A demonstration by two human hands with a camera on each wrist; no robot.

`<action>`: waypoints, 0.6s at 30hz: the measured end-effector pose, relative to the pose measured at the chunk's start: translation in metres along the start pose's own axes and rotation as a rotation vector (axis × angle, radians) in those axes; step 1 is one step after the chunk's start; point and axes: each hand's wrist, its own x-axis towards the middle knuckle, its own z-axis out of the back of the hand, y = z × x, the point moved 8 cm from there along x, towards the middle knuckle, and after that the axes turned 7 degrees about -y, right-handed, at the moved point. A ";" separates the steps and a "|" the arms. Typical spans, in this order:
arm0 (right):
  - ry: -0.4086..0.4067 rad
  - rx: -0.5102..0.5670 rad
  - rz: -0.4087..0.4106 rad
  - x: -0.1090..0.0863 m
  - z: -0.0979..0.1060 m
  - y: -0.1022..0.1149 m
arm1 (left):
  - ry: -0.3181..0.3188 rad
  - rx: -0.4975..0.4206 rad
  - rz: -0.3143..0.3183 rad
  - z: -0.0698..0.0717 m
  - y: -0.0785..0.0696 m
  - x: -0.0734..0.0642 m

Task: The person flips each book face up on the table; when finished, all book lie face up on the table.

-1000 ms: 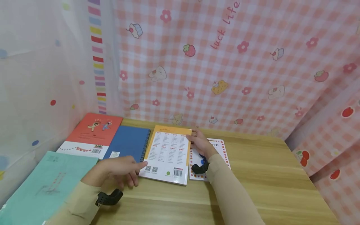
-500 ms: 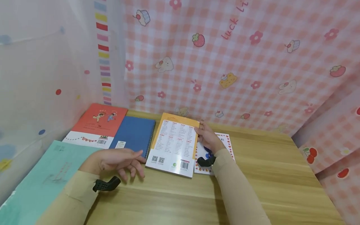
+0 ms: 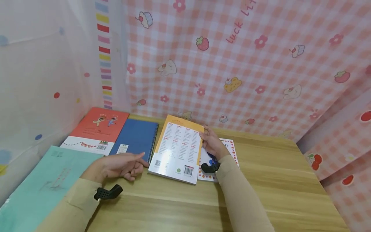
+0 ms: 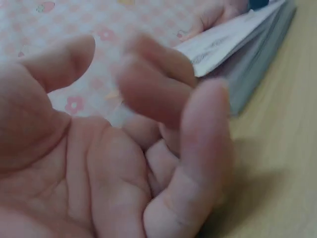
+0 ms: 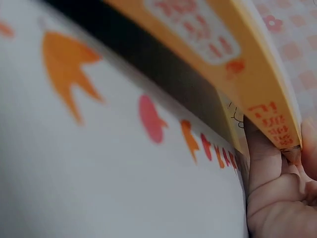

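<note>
An orange-and-white book (image 3: 177, 151) lies with its printed cover facing up, its right side tilted off the table. My right hand (image 3: 215, 144) pinches its orange spine (image 5: 247, 74) near the far right corner, thumb above and fingers below. Under that hand, partly covered, is a white booklet (image 3: 232, 148) bordered with orange and red leaf shapes. My left hand (image 3: 123, 166) holds nothing; its fingers are loosely bent, with the index fingertip near the book's lower left corner. Contact there cannot be told. In the left wrist view, the book (image 4: 218, 49) appears beyond the bent fingers.
Left of the book lies a blue spiral notebook (image 3: 137, 137). Beyond it is a red-and-white book (image 3: 99, 127). A large pale-green book (image 3: 58, 180) lies at the near left, partly beneath my left forearm. Patterned curtains (image 3: 232, 64) hang behind the wooden table (image 3: 278, 174).
My left hand has drawn back from the orange-and-white book's left edge, and its fingers have bent more. The book's right side has risen, with the right hand still pinching it. The head view shifted slightly.
</note>
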 end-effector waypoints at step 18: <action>-0.084 0.015 0.000 0.004 0.006 -0.004 | -0.160 -0.004 -0.077 -0.009 -0.003 0.013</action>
